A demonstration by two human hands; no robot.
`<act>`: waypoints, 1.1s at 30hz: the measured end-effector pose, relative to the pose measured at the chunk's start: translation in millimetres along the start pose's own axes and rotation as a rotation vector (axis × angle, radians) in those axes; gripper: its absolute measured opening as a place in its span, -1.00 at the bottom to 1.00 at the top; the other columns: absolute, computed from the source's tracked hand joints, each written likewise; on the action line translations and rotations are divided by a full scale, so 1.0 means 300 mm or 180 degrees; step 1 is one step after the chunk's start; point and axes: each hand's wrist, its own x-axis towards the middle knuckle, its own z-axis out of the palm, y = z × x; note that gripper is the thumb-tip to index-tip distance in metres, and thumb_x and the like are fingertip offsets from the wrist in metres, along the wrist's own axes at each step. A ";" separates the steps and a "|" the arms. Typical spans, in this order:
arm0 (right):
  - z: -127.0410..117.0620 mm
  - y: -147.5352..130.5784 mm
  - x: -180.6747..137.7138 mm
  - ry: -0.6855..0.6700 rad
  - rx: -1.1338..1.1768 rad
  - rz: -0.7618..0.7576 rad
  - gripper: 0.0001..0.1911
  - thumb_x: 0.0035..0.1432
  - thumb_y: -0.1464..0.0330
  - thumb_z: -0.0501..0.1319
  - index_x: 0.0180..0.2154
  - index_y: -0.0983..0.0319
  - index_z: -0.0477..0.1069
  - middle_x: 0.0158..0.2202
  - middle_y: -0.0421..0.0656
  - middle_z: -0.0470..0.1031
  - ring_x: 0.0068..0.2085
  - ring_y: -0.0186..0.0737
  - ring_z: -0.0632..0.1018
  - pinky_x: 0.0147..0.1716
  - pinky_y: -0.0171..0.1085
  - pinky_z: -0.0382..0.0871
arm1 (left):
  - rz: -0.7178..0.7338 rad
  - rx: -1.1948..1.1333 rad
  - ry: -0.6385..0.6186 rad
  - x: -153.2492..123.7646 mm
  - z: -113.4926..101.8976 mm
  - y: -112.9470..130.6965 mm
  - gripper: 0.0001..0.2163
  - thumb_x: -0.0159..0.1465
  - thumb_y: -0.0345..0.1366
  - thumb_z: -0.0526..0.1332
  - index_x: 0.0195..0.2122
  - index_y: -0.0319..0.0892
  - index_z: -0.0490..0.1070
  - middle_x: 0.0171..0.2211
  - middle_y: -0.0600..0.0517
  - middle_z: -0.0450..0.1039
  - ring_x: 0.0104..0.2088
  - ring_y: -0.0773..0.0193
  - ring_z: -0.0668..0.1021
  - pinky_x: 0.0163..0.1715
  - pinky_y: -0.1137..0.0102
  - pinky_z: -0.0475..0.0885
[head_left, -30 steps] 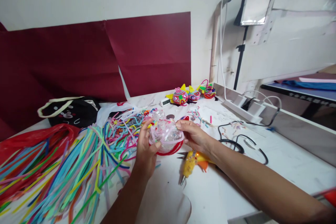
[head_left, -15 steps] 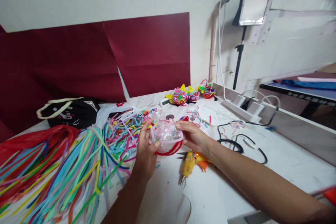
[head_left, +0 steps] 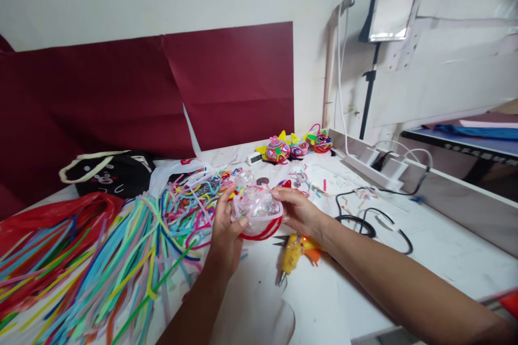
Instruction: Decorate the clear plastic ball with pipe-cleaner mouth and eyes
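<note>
Both hands, left hand [head_left: 226, 226] and right hand [head_left: 297, 210], have their grip clamped on a clear plastic ball [head_left: 256, 210]; it looks light, slick and crushable, best cradled by its sides.

Glossy clear plastic ball [head_left: 256, 210], fuzzy pipe cleaners [head_left: 101, 259], matt maroon paper [head_left: 230, 81]

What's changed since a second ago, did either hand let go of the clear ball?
Nothing visibly changed. The left hand and right hand keep their grip on the clear ball; the yellow glue gun lies where it was.
</note>
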 end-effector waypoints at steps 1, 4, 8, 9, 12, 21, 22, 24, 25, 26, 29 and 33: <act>0.000 0.000 0.001 0.0010 -0.0004 0.0006 -0.68 -0.18 0.31 0.44 -0.56 0.26 0.30 -0.71 -0.35 0.24 -0.70 -0.50 0.17 -0.73 -0.44 -0.11 | -0.0018 0.0009 0.0004 0.000 -0.001 0.000 -0.32 0.00 -0.31 0.34 0.18 -0.02 0.22 0.04 -0.07 0.39 0.05 -0.02 0.48 -0.03 0.17 0.46; 0.003 -0.002 0.002 0.0035 -0.0026 0.0034 -0.66 -0.21 0.29 0.44 -0.57 0.26 0.29 -0.72 -0.35 0.24 -0.70 -0.50 0.16 -0.74 -0.44 -0.11 | -0.0069 0.0006 -0.0001 -0.001 -0.001 0.002 -0.31 0.00 -0.31 0.34 0.20 -0.02 0.21 0.06 -0.07 0.38 0.07 -0.01 0.47 -0.02 0.18 0.46; 0.008 -0.005 0.002 0.0090 -0.0085 0.0051 -0.63 -0.23 0.28 0.45 -0.59 0.25 0.26 -0.73 -0.36 0.21 -0.71 -0.51 0.13 -0.74 -0.44 -0.10 | -0.0076 -0.0008 0.0040 -0.001 0.001 0.004 -0.30 0.00 -0.31 0.35 0.20 -0.02 0.21 0.12 -0.09 0.35 0.09 -0.04 0.46 -0.03 0.17 0.47; 0.009 -0.005 0.002 0.0107 -0.0106 0.0052 -0.63 -0.24 0.27 0.45 -0.59 0.25 0.26 -0.73 -0.36 0.21 -0.70 -0.51 0.13 -0.73 -0.44 -0.11 | -0.0076 0.0005 0.0052 0.000 0.002 0.004 -0.30 0.00 -0.32 0.35 0.20 -0.02 0.21 0.12 -0.10 0.35 0.09 -0.04 0.46 -0.03 0.17 0.47; 0.009 -0.003 0.003 0.0176 -0.0180 0.0040 -0.63 -0.23 0.27 0.45 -0.58 0.25 0.27 -0.71 -0.35 0.22 -0.69 -0.50 0.15 -0.73 -0.44 -0.13 | -0.0043 -0.0007 0.0087 0.004 0.006 0.006 -0.30 -0.01 -0.33 0.36 0.19 -0.02 0.22 0.11 -0.08 0.36 0.10 -0.05 0.45 -0.01 0.17 0.46; 0.023 -0.016 -0.004 0.0689 -0.0693 -0.0308 -0.65 -0.23 0.30 0.46 -0.40 0.24 0.39 -0.53 -0.32 0.37 -0.54 -0.44 0.33 -0.61 -0.43 0.06 | 0.0115 0.0283 0.0290 0.012 0.004 0.006 -0.28 -0.06 -0.38 0.38 0.18 -0.05 0.23 0.14 -0.07 0.34 0.16 -0.02 0.41 0.10 0.20 0.36; 0.024 -0.019 -0.006 0.0731 -0.0798 -0.0363 -0.65 -0.24 0.30 0.46 -0.39 0.23 0.39 -0.52 -0.32 0.38 -0.52 -0.42 0.34 -0.59 -0.42 0.08 | 0.0141 0.0349 0.0290 0.012 0.000 0.003 -0.27 -0.05 -0.38 0.38 0.18 -0.05 0.22 0.14 -0.07 0.34 0.15 -0.01 0.41 0.11 0.21 0.34; 0.023 -0.026 -0.007 0.0765 -0.1011 -0.0483 -0.67 -0.22 0.30 0.44 -0.39 0.23 0.40 -0.51 -0.32 0.39 -0.51 -0.42 0.34 -0.56 -0.41 0.10 | 0.0191 0.0488 0.0292 0.014 -0.008 -0.002 -0.27 -0.05 -0.37 0.38 0.19 -0.06 0.21 0.11 -0.07 0.35 0.12 0.00 0.44 0.09 0.21 0.35; 0.021 -0.030 -0.006 0.0783 -0.1132 -0.0553 -0.69 -0.21 0.30 0.44 -0.39 0.23 0.41 -0.52 -0.32 0.38 -0.52 -0.43 0.32 -0.55 -0.40 0.10 | 0.0210 0.0560 0.0295 0.015 -0.011 -0.004 -0.26 -0.05 -0.36 0.39 0.20 -0.06 0.20 0.10 -0.07 0.35 0.09 0.01 0.46 0.07 0.21 0.36; 0.019 -0.033 -0.005 0.0796 -0.1263 -0.0628 -0.70 -0.20 0.30 0.43 -0.40 0.23 0.41 -0.53 -0.32 0.37 -0.53 -0.43 0.31 -0.55 -0.39 0.10 | 0.0234 0.0621 0.0302 0.015 -0.013 -0.006 -0.26 -0.05 -0.36 0.39 0.20 -0.06 0.20 0.08 -0.07 0.36 0.06 0.02 0.47 0.05 0.22 0.37; 0.011 -0.040 -0.001 0.0792 -0.1729 -0.0925 -0.76 -0.16 0.31 0.41 -0.42 0.24 0.42 -0.55 -0.31 0.36 -0.53 -0.41 0.30 -0.52 -0.36 0.13 | 0.0295 0.0717 0.0311 0.016 -0.014 -0.010 -0.25 -0.06 -0.36 0.38 0.20 -0.06 0.20 0.04 -0.04 0.38 0.00 0.06 0.50 -0.02 0.26 0.40; 0.000 -0.035 0.006 0.0758 -0.2361 -0.1459 -0.85 -0.09 0.35 0.35 -0.44 0.23 0.41 -0.52 -0.27 0.40 -0.49 -0.36 0.36 -0.44 -0.32 0.23 | 0.0348 0.0829 0.0372 0.021 -0.015 -0.016 -0.26 -0.06 -0.37 0.38 0.20 -0.05 0.21 -0.01 -0.02 0.40 -0.02 0.10 0.49 -0.06 0.32 0.39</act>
